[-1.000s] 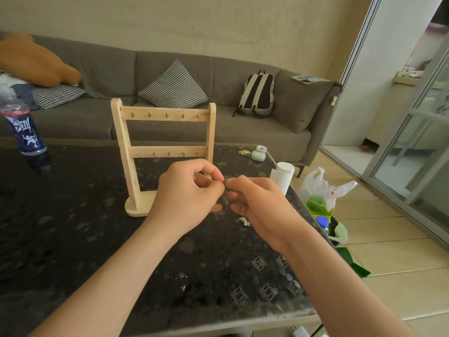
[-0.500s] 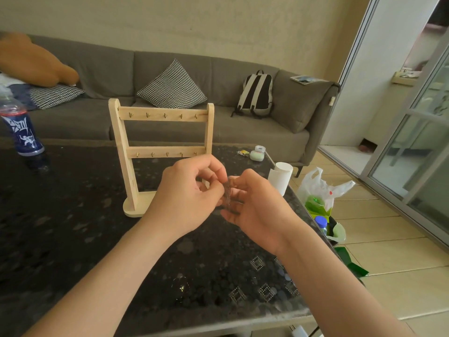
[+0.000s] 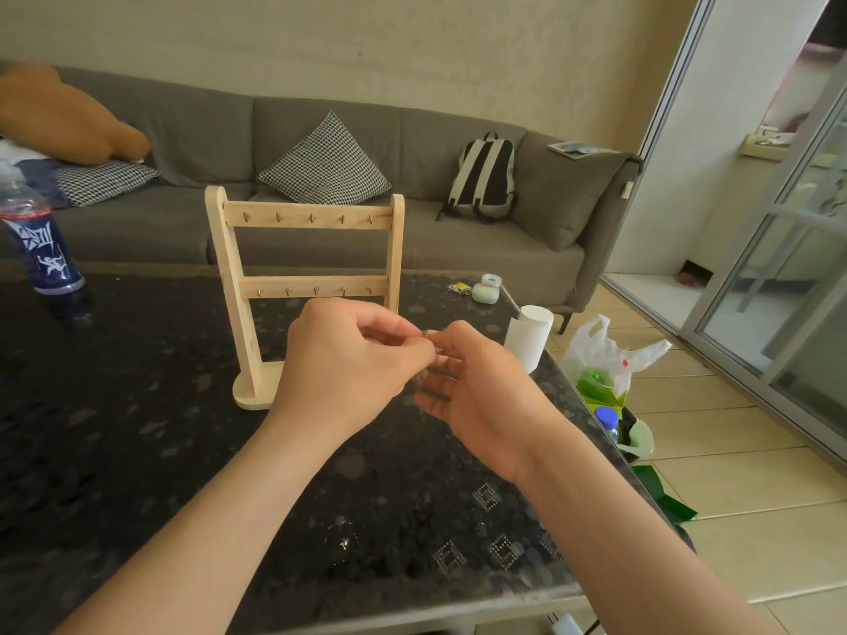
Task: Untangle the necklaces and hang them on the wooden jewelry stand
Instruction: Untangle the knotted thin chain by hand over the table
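On dark table [image 3: 137,405]: stand [image 3: 311,220] | sofa [image 3: 192,130] behind | left hand [image 3: 348,364], right hand [image 3: 486,396] apparently pinch necklace [image 3: 428,333]

One wooden stand [image 3: 306,249], two hands [image 3: 348,359] [image 3: 490,401], two checked cushions [image 3: 325,162] [image 3: 105,178], one backpack [image 3: 486,176]

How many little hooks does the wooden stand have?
10 hooks. Five sit along the top bar and five along the lower bar of the stand; none look hidden.
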The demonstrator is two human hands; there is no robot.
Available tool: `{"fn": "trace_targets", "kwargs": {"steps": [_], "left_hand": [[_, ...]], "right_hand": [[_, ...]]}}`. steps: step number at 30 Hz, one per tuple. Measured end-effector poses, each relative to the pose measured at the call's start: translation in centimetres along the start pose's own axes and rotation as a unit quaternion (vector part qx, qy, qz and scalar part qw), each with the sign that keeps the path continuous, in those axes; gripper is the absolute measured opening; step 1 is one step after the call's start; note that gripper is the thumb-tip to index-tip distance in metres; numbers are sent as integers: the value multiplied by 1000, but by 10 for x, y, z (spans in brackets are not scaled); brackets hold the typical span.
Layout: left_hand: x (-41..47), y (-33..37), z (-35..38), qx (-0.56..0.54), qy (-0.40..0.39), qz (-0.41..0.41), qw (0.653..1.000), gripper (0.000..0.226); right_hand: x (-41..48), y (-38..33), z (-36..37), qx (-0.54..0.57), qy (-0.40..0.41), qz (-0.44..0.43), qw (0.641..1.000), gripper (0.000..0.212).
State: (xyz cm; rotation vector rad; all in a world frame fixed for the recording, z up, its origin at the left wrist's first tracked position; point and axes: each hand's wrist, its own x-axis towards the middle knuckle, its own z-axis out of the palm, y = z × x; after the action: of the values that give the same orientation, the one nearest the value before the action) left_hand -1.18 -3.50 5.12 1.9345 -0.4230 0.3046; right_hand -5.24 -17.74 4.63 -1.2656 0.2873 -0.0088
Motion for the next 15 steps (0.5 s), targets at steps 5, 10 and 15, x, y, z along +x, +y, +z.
{"fn": "trace_targets", "kwargs": {"steps": [5,10,15], "left_hand": [[-1,-1,1,-18,-20,-8,1000,6],[-3,-2,3,-31,-40,-9,999,4],[-2,-3,1,-44,-58,-16,997,4]], "right_hand": [[0,-1,-2,-3,0,-18,1000,19],[1,-2,-6,-42,3,-46,998,17],[3,-1,-9,-96,13,-72,993,20]]}}
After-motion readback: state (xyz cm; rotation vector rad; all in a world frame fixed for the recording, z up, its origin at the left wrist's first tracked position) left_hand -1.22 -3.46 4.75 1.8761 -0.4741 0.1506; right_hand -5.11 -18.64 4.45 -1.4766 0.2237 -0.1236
